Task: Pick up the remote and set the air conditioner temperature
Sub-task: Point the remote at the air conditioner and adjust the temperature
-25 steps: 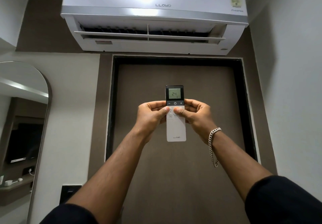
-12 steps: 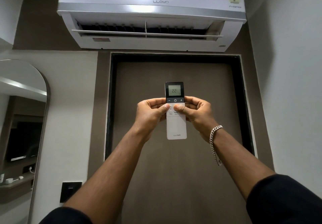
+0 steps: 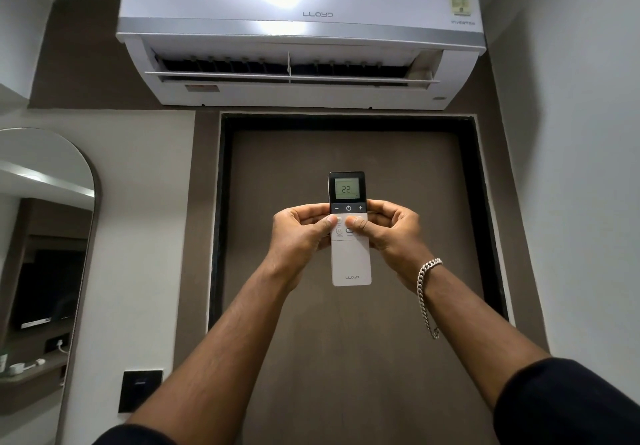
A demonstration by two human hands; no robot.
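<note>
The remote [image 3: 349,236] is already picked up: it stands upright in the air, screen end uppermost, held out at arm's length in front of the brown door [image 3: 346,340] and pointed up toward the air conditioner [image 3: 301,39] mounted on the wall above. Its small screen reads 22, and just under the screen sits the dark strip with minus, power and plus.

Both hands are closed on the remote at its middle. The left hand [image 3: 299,233] wraps its left edge, fingers curled behind and the thumb laid across the face on the pale buttons just below the minus key. The right hand [image 3: 391,228] mirrors it on the right edge, its thumb resting on the buttons just below the plus key. Neither thumb is on the minus or plus key itself; both lie a little lower. A chain bracelet [image 3: 427,288] hangs at the right wrist below the remote.

Above the remote, the air conditioner has its louvre open, which suggests it is running; I cannot see any temperature readout on the unit itself.

As a judgement: the pick-up is done and a setting of 22 is shown, so the task looks close to finished. What is left depends on the wanted figure, which the pictures do not give; if 22 is it, only lowering the remote is left.

To the left of the remote, well apart, are a wall mirror [image 3: 45,236] and a dark switch plate [image 3: 140,391].
</note>
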